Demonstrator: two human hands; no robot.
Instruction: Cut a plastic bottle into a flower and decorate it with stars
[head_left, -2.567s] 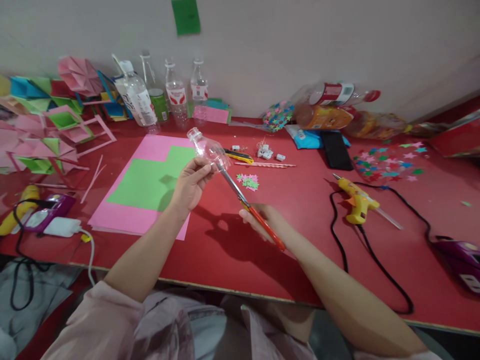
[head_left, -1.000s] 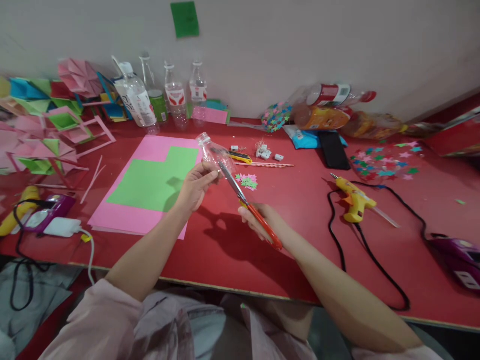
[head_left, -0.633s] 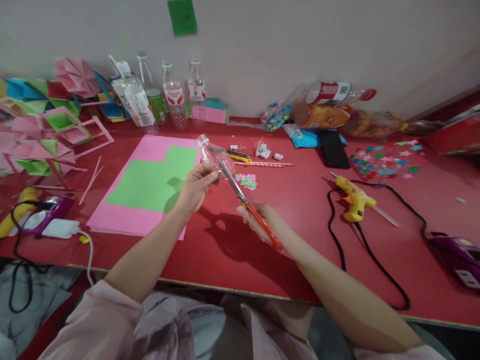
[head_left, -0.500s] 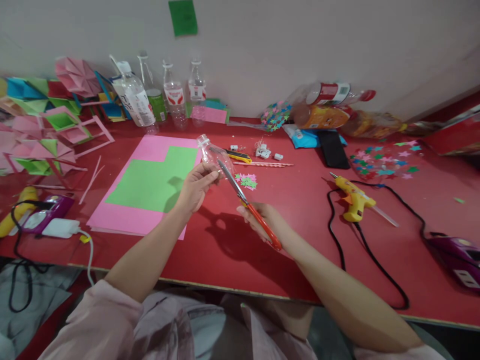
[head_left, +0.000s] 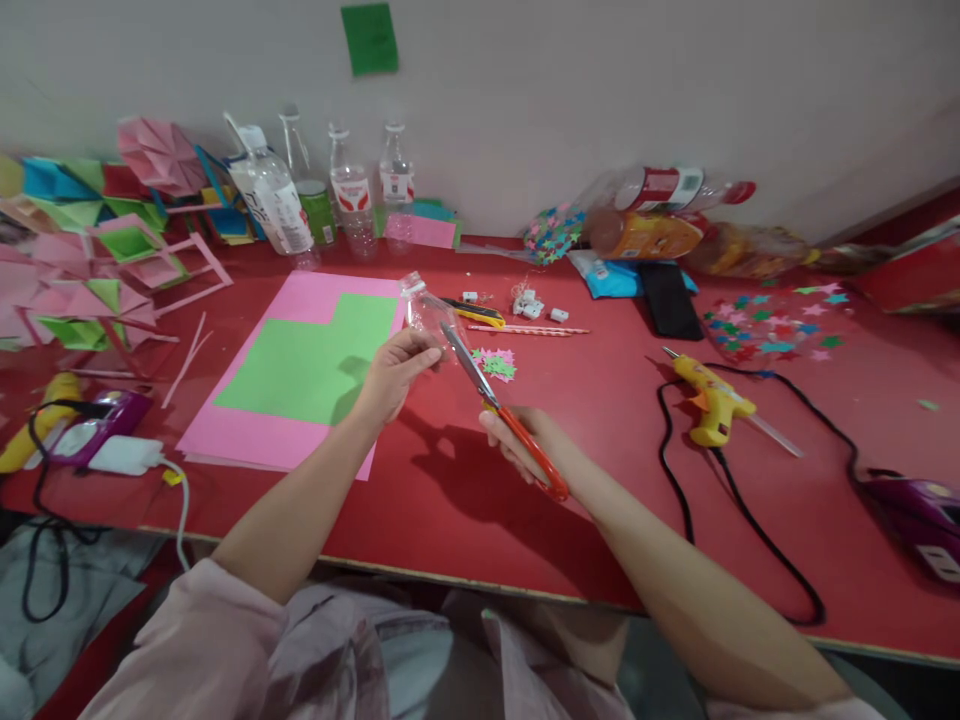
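Observation:
My left hand [head_left: 399, 372] pinches the edge of a clear plastic bottle top [head_left: 424, 308], its neck tilted up and away from me. In my right hand [head_left: 525, 440] are scissors with red-orange handles [head_left: 541, 468]. Their blades point up-left and lie at the cut edge of the bottle piece; whether plastic is between them I cannot tell. A small heap of pink and green paper stars [head_left: 496, 364] lies just behind the blades. A yellow craft knife [head_left: 480, 314] rests beyond the bottle top, beside a striped pink stick [head_left: 536, 330].
Pink and green paper sheets [head_left: 289, 370] lie left of my hands. Bottles [head_left: 352, 205] stand along the wall; folded paper shapes [head_left: 97, 250] fill the far left. At right are a yellow glue gun [head_left: 712, 400] with a black cord, a phone [head_left: 670, 300] and a star-covered plastic piece [head_left: 780, 322].
The scissors have drawn back very slightly towards me and to the right. My left hand still holds the bottle top. The whole view has shifted a little.

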